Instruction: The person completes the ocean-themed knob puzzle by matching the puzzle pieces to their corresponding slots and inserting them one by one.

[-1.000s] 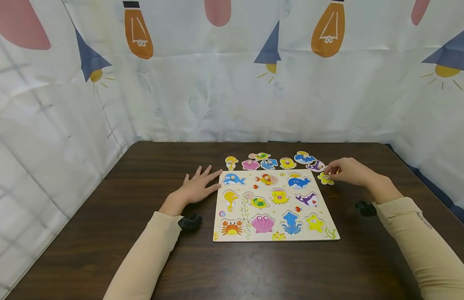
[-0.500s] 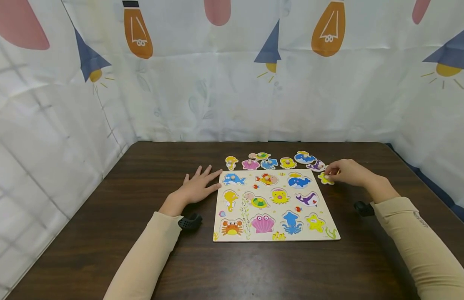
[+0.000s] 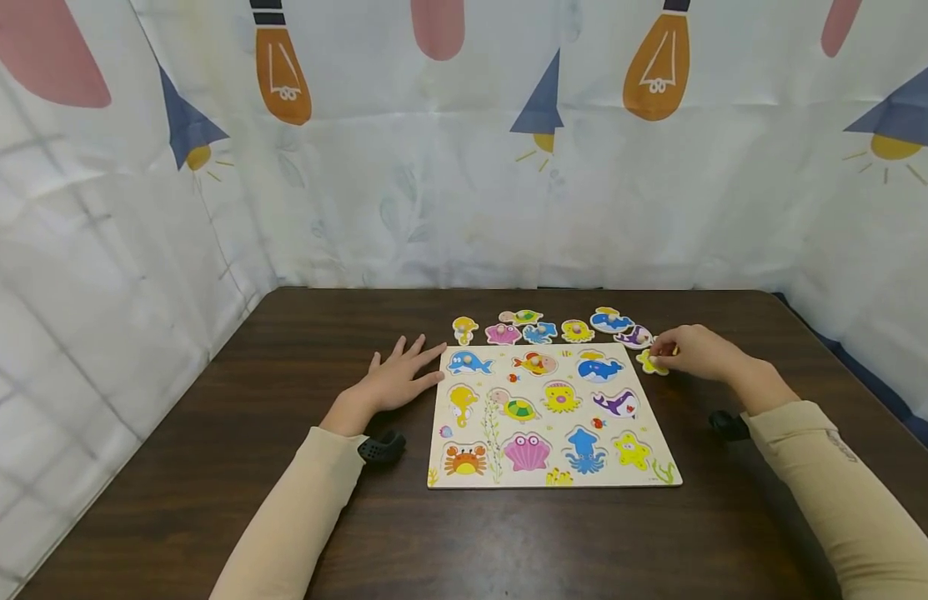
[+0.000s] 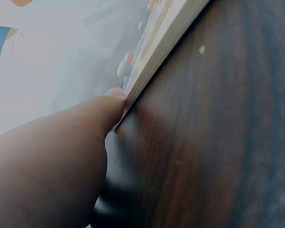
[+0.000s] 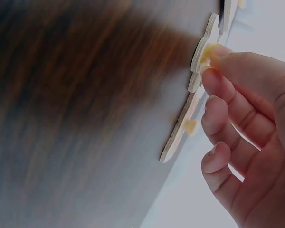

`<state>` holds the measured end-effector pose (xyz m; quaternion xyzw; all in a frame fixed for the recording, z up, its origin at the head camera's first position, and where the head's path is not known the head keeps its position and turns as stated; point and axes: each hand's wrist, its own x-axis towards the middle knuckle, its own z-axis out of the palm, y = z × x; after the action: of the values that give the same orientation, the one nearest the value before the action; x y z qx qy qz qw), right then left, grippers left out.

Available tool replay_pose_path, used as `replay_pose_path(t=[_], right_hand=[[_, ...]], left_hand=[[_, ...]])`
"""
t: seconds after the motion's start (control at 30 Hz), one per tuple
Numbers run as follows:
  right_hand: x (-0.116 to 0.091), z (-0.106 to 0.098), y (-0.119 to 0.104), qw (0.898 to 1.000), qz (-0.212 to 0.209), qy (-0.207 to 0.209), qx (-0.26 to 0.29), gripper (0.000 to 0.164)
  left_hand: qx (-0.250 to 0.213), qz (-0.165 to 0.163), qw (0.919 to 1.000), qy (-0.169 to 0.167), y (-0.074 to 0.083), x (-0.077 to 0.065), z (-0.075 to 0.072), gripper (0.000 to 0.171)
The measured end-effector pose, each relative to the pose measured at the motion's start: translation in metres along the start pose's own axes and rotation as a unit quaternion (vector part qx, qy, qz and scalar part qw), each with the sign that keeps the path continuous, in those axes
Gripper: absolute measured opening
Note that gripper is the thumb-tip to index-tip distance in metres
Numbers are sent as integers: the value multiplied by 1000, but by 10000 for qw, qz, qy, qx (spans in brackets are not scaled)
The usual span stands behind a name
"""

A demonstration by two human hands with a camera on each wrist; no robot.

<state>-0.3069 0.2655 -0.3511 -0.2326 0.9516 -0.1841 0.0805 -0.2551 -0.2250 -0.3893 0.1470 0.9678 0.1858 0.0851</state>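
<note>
Plainly, the right hand (image 3: 699,352) pinches the yellow star piece (image 3: 649,367) just right of the puzzle board (image 3: 527,481), the star recess (image 3: 632,451) lying nearer and slightly left, the left hand (image 3: 392,377) spread at the left edge.

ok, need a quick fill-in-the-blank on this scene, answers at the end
The right hand pinches the yellow star-shaped wooden piece by its ____.
The left hand touches the ____ edge of the flat cream wooden puzzle board.
The orange picture at the board's near left corner shows a ____.

Answers: knob; left; crab.
</note>
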Motion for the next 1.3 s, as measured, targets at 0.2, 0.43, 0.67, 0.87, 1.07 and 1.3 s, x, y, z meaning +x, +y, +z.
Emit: replay_pose_path(t=[0.2, 0.43, 0.67, 0.87, 1.07, 1.3], right_hand=[[-4, 2, -4, 9998, -98, 142, -61, 17], [-17, -3, -17, 9992, -116, 371, 106, 22], [-29, -2, -37, 9985, -250, 411, 265, 19], [-34, 0, -59, 9983, -530, 253, 30, 12], [-39, 6, -75, 9959, -899, 3, -66, 10], [-50, 15, -85, 9934, -1125, -206, -96, 9]], left_hand=[[-20, 37, 10000, -20, 0, 1, 2, 70], [-41, 1, 10000, -53, 3, 0, 2, 69], [14, -36, 10000, -38, 2, 0, 0, 67], [-6, -31, 10000, -20, 1, 0, 0, 67], [14, -28, 10000, -4, 0, 0, 0, 67], [-30, 17, 10000, -18, 0, 0, 0, 67]])
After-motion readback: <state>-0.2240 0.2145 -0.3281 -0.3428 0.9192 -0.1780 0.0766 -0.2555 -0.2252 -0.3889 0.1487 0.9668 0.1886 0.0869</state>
